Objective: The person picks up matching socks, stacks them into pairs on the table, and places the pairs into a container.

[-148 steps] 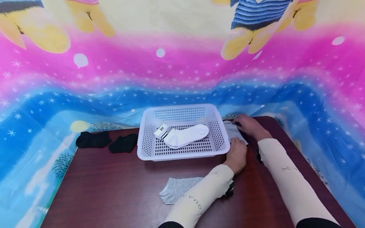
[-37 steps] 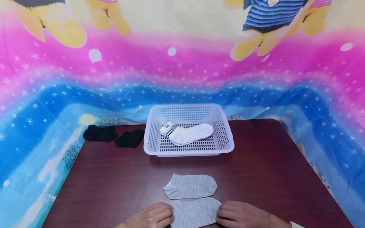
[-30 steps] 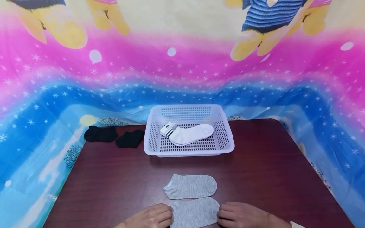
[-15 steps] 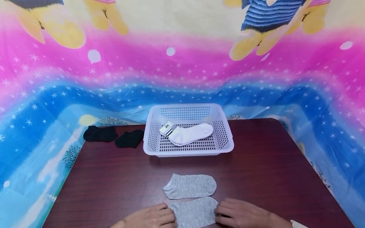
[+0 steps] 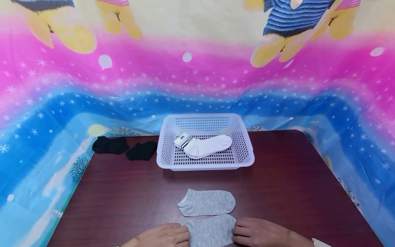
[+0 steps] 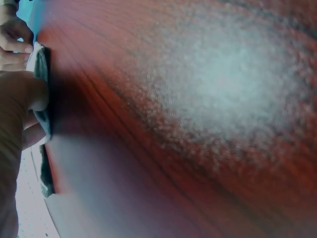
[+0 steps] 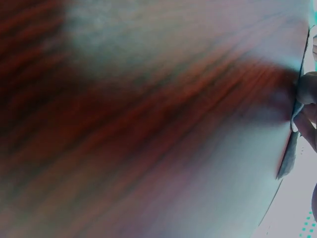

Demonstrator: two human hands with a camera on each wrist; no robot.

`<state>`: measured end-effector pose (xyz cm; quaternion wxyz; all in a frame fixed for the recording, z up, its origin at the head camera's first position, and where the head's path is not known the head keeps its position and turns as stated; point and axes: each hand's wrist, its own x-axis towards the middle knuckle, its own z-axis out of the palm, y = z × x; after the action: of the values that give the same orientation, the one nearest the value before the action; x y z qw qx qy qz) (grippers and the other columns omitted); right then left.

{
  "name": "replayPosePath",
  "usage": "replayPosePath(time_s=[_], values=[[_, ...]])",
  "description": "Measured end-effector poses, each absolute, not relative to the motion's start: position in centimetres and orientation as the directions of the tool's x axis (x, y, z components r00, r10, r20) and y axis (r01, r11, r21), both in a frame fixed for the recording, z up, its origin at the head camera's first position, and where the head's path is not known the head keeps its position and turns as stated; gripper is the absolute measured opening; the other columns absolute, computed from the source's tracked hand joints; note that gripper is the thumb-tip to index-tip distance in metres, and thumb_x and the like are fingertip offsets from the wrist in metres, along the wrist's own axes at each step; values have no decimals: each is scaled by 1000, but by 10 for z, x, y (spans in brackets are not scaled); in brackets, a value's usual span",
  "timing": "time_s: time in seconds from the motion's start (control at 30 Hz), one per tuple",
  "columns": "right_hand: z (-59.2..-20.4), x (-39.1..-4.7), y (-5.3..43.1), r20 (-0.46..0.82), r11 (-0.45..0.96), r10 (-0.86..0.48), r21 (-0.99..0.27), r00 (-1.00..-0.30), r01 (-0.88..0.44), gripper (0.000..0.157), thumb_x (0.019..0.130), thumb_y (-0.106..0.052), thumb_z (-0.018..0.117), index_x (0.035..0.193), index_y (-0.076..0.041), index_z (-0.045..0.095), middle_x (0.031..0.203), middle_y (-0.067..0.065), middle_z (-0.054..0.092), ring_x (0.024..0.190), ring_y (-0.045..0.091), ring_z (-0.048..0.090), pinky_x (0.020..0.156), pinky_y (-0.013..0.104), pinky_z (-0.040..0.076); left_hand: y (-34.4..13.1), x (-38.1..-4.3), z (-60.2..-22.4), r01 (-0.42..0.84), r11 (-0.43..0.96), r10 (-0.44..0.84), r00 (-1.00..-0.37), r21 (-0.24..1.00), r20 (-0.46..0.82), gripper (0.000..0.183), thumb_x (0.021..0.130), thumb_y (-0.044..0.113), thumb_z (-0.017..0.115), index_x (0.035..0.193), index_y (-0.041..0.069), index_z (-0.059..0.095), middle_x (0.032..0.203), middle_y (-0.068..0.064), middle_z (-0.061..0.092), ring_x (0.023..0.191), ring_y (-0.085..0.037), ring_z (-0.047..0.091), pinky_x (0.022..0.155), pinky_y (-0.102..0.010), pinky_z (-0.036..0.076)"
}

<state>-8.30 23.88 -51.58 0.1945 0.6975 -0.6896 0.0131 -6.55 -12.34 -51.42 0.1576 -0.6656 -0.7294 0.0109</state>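
Note:
Two light grey ankle socks lie one in front of the other near the table's front, toes to the right. My left hand (image 5: 163,236) pinches the cuff end of the nearer grey sock (image 5: 211,231). At its toe end my right hand (image 5: 262,233) pinches the edge. In the left wrist view, the thumb (image 6: 37,94) lies over the sock's edge with fingers beneath. The right wrist view shows the thumb (image 7: 308,88) and fingers at the sock's other end. The farther grey sock (image 5: 208,203) lies flat just beyond, untouched.
A white perforated basket (image 5: 205,167) stands at the back middle, with white striped-cuff socks (image 5: 208,145) inside. Left of it lie two black socks, one at the corner (image 5: 110,145) and one beside the basket (image 5: 141,151). A printed cloth (image 5: 197,82) hangs behind the table.
Both hands have brought the second grey sock from right of the basket to the front, below the other grey sock. Over the last second the hands have barely shifted.

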Motion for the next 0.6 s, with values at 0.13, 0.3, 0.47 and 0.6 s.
replayPosePath(time_s=[0.13, 0.3, 0.47, 0.6], values=[[-516, -83, 238, 298, 23, -953, 221, 45, -975, 24, 99, -15, 42, 110, -16, 63, 105, -8, 57, 96, 6, 51, 84, 20, 43, -122, -66, -514, 962, 116, 971, -58, -248, 230, 7, 93, 25, 46, 93, 25, 53, 92, 14, 47, 88, 0, 44, 80, -14, 42], [-507, -84, 237, 393, 35, -918, -42, -49, -999, 22, 95, -8, 50, 111, -14, 63, 107, -6, 56, 98, 3, 49, 90, 11, 40, -123, -67, -510, 991, 130, 928, -125, 9, 352, 10, 93, 17, 53, 101, 20, 59, 95, 12, 49, 90, 0, 45, 83, -12, 42], [-491, -82, 233, 523, 43, -817, -366, -244, -929, 29, 82, 4, 61, 108, -9, 62, 104, -3, 57, 95, 5, 54, 82, 11, 44, -119, -71, -501, 937, 92, 781, -278, 337, 559, 24, 86, 3, 60, 107, 14, 61, 98, 8, 57, 89, 1, 51, 81, -7, 43], [-482, -79, 230, 492, 107, -726, -608, -479, -787, 42, 73, 14, 64, 105, -13, 63, 100, -2, 59, 88, 6, 57, 70, 15, 48, -116, -66, -497, 768, 124, 645, -544, 628, 537, 31, 82, -2, 65, 108, 14, 61, 96, 5, 61, 83, 2, 54, 71, -10, 47]])
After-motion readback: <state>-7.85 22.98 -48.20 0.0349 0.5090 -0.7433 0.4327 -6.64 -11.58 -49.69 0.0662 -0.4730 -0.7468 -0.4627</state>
